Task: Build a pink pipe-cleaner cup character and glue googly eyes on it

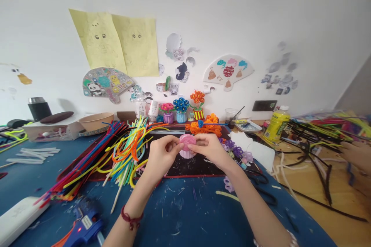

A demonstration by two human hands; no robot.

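Observation:
A small pink pipe-cleaner pot (186, 154) is held between my two hands over the dark mat, with its coiled bright pink round (188, 140) facing me. My left hand (162, 153) pinches the left edge of this round with thumb and forefinger. From the right, my right hand (211, 149) grips the opposite edge, its thumb lying across the front. Paler pink ribbed sides show below the round. Whether the round is fixed to the sides, I cannot tell. Purple pipe-cleaner flowers (236, 150) lie just right of my right hand.
Bundled pipe cleaners (127, 154) spread on the left. A blue glue gun (87, 220) with a red light lies front left, near a white box-like object (20, 220). Finished flower pots (181, 117) stand by the wall. A yellow bottle (276, 123) and another person's hand (358, 154) are at right.

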